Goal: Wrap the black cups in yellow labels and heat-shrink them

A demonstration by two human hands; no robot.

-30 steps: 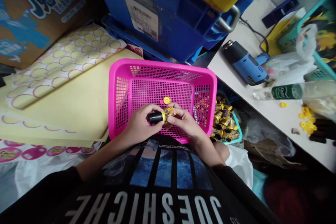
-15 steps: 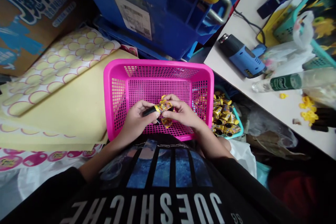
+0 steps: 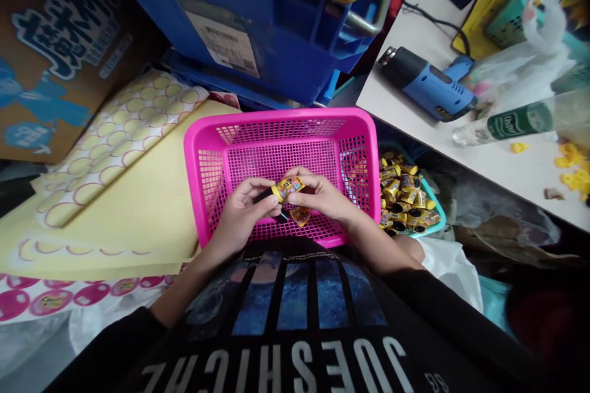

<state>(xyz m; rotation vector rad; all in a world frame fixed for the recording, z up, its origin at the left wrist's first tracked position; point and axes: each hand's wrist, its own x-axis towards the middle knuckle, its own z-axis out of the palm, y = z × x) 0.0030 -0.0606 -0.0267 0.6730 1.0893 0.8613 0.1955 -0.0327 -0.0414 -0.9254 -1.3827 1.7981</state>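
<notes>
Over the pink basket (image 3: 364,120), my left hand (image 3: 242,206) is closed around the dark end of a small black-and-yellow tube (image 3: 266,201). The fingers of my right hand (image 3: 318,193) pinch the printed yellow wrapper (image 3: 288,185) at the tube's other end. My hands almost meet, and the wrapper lies across the gap between them. Below them in the basket lies another black-and-yellow printed piece (image 3: 299,216), partly covered by my hands.
A turquoise basket (image 3: 437,227) of similar yellow-and-black pieces stands on the right. On the white table (image 3: 391,89) lie a blue heat gun (image 3: 431,86), a plastic bottle (image 3: 520,120) and yellow bits. Sticker sheets (image 3: 124,135) lie left; blue crates (image 3: 276,31) stand ahead.
My hands keep their hold on the tube and wrapper, with only a slight shift of the fingers. The camera view has tilted a little, moving the surroundings.
</notes>
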